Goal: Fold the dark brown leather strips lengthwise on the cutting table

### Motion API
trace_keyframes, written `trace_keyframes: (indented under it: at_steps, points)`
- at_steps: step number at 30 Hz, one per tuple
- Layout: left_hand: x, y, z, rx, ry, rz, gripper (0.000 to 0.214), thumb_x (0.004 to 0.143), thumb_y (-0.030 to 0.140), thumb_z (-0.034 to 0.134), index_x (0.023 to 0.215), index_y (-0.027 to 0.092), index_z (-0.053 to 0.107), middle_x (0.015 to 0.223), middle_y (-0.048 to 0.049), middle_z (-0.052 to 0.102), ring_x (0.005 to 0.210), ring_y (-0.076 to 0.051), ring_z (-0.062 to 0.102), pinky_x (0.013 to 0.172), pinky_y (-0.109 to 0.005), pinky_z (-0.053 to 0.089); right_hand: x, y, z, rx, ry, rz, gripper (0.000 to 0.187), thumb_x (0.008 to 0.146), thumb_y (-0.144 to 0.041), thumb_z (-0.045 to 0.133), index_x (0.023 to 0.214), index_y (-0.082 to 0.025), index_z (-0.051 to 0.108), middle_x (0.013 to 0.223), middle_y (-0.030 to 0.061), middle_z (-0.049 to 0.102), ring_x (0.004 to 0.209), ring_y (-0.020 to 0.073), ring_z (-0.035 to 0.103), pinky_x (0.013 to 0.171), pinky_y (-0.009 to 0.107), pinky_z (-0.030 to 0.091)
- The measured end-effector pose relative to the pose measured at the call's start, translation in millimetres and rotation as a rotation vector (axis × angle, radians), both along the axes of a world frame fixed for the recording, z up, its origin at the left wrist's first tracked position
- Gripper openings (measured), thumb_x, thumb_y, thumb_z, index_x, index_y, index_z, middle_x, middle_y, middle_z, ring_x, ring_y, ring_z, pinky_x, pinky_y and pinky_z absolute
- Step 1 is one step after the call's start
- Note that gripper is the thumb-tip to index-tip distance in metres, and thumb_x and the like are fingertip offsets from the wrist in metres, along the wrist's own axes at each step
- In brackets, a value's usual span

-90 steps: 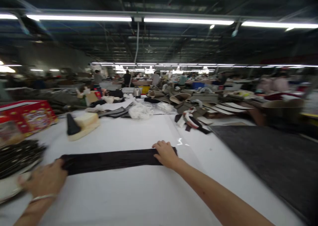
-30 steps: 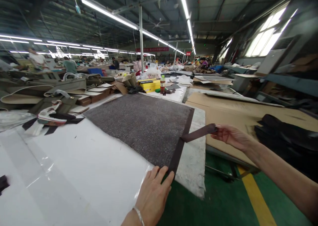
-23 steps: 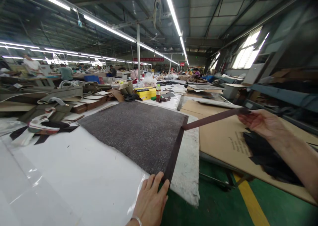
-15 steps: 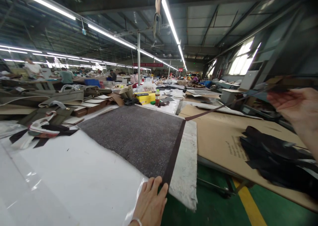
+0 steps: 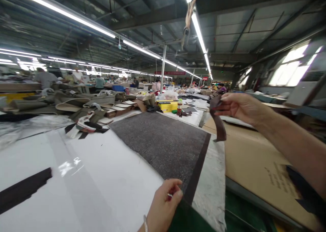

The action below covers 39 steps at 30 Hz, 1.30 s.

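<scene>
A dark brown speckled fabric panel [image 5: 163, 140] lies flat on the table, with a smooth dark band [image 5: 198, 171] along its right edge. My left hand [image 5: 165, 201], with a bracelet at the wrist, is at the panel's near corner. Its fingers are curled and the thumb is close to the index finger; whatever may be between the tips is hidden. Above the panel's far right corner, my right hand [image 5: 236, 108] pinches a dark brown strip [image 5: 219, 125]. The strip hangs down in a bend, its lower end over the pale board [image 5: 211, 177].
At left lie a dark offcut [image 5: 28, 188], a tape dispenser [image 5: 86, 125] and stacked olive bag pieces [image 5: 99, 101]. Behind the panel stand a yellow box [image 5: 166, 106] and a bottle [image 5: 179, 107]. Cardboard [image 5: 249, 154] covers the right side, with dark pieces [image 5: 305, 191] on it.
The view has swung left. My right hand has come in nearer the panel, and the strip, earlier stretched taut from the panel's corner, now hangs slack. My left hand's fingers have gone from lying flat to curled.
</scene>
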<state>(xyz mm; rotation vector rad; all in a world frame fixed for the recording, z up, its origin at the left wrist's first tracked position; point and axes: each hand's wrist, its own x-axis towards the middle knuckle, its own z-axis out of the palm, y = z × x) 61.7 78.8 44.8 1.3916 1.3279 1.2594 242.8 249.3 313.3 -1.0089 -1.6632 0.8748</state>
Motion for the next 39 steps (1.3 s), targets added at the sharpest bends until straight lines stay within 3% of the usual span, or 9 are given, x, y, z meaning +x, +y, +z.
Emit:
trace_keyframes:
  at_steps: [6, 10, 14, 19, 24, 30, 35, 37, 39]
  points:
    - [-77, -67, 48.4, -0.05, -0.465, 0.301, 0.039, 0.082, 0.054, 0.057, 0.094, 0.017, 0.058, 0.096, -0.0071, 0.062, 0.094, -0.019, 0.059, 0.085, -0.032, 0.045, -151, -86, -115.9, -0.341, -0.256, 0.596, 0.004, 0.07, -0.019, 0.054, 0.067, -0.016, 0.055, 0.064, 0.0032, 0.065, 0.062, 0.018, 0.065, 0.054, 0.027, 0.054]
    - [-122, -128, 41.8, -0.103, -0.423, 0.537, 0.045, 0.08, 0.061, 0.055, 0.088, 0.016, 0.057, 0.097, -0.0078, 0.062, 0.095, -0.02, 0.057, 0.085, -0.033, 0.044, -236, -158, -188.7, -0.369, -0.361, 0.805, 0.004, 0.065, -0.016, 0.05, 0.063, -0.016, 0.054, 0.056, 0.0, 0.059, 0.048, 0.0122, 0.055, 0.044, 0.021, 0.045]
    - [-152, -192, 26.0, -0.249, -0.224, 0.759, 0.046, 0.075, 0.059, 0.06, 0.089, 0.016, 0.053, 0.085, -0.0062, 0.061, 0.08, -0.019, 0.056, 0.068, -0.03, 0.045, -287, -219, -231.8, -0.345, -0.417, 0.991, 0.005, 0.065, -0.016, 0.049, 0.062, -0.017, 0.052, 0.054, -0.0023, 0.054, 0.048, 0.0103, 0.049, 0.045, 0.019, 0.039]
    - [-166, -264, 10.1, -0.273, 0.034, 0.97, 0.035, 0.072, 0.042, 0.069, 0.093, 0.018, 0.054, 0.092, -0.0053, 0.061, 0.085, -0.02, 0.056, 0.068, -0.028, 0.043, -320, -283, -258.9, -0.269, -0.466, 1.218, 0.007, 0.068, -0.017, 0.05, 0.063, -0.017, 0.054, 0.057, -0.0017, 0.053, 0.055, 0.0116, 0.047, 0.049, 0.021, 0.034]
    - [-168, -309, -6.4, -0.325, 0.136, 1.187, 0.012, 0.076, 0.02, 0.055, 0.088, 0.021, 0.052, 0.082, -0.001, 0.062, 0.076, -0.018, 0.058, 0.065, -0.027, 0.042, -335, -340, -273.6, -0.196, -0.487, 1.365, 0.014, 0.076, -0.022, 0.049, 0.064, -0.019, 0.054, 0.064, 0.0003, 0.057, 0.064, 0.0151, 0.051, 0.056, 0.024, 0.037]
    - [-185, -354, -21.2, -0.189, -0.251, 1.235, 0.018, 0.067, 0.022, 0.054, 0.084, 0.018, 0.06, 0.079, -0.0023, 0.064, 0.077, -0.02, 0.061, 0.066, -0.031, 0.049, -344, -376, -281.3, -0.24, -0.399, 1.469, 0.017, 0.086, -0.026, 0.042, 0.099, -0.023, 0.051, 0.077, -0.0006, 0.064, 0.068, 0.0163, 0.059, 0.064, 0.027, 0.044]
    - [-191, -383, -23.1, -0.185, -0.419, 1.286, 0.029, 0.066, 0.032, 0.059, 0.089, 0.014, 0.064, 0.082, -0.0054, 0.066, 0.076, -0.021, 0.063, 0.058, -0.029, 0.051, -357, -388, -278.9, 0.119, -0.43, 1.423, 0.029, 0.079, -0.024, 0.053, 0.107, -0.021, 0.055, 0.107, 0.0085, 0.061, 0.098, 0.0233, 0.054, 0.085, 0.035, 0.04]
    - [-191, -389, -20.1, -0.173, -0.449, 1.308, 0.029, 0.068, 0.034, 0.062, 0.087, 0.014, 0.066, 0.08, -0.0053, 0.067, 0.072, -0.019, 0.062, 0.058, -0.027, 0.049, -365, -393, -279.1, 0.064, -0.521, 1.535, 0.032, 0.077, -0.024, 0.055, 0.109, -0.021, 0.058, 0.106, 0.0074, 0.061, 0.099, 0.0235, 0.053, 0.085, 0.034, 0.039]
    - [-192, -394, -16.6, -0.152, -0.462, 1.337, 0.027, 0.068, 0.033, 0.065, 0.085, 0.013, 0.068, 0.077, -0.0046, 0.067, 0.069, -0.016, 0.061, 0.059, -0.024, 0.048, -373, -397, -280.1, -0.1, -0.635, 1.669, 0.024, 0.077, -0.026, 0.055, 0.099, -0.02, 0.062, 0.085, 0.0025, 0.063, 0.079, 0.0184, 0.055, 0.07, 0.028, 0.04]
